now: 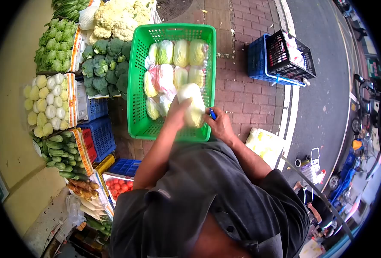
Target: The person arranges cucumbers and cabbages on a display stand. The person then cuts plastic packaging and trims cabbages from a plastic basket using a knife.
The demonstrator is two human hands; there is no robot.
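Note:
My left hand (179, 113) is closed around a pale napa cabbage (195, 112), held over the near end of a green plastic basket (172, 29). Close to the cabbage's right side, my right hand (219, 124) grips a small tool with a blue handle (213, 114); its working end is hidden or too small to make out. Inside the basket lie several more napa cabbages (181, 53) in rows, some in clear wrapping. Pinkish-red wrapping (157, 76) covers part of one in the middle.
Broccoli (106, 64), cauliflower (121, 17), cucumbers (59, 151) and tomatoes (118, 185) are displayed to the left. A black crate (280, 56) sits on a blue crate (256, 58) by the kerb. A white container (265, 144) stands right of me on the brick pavement.

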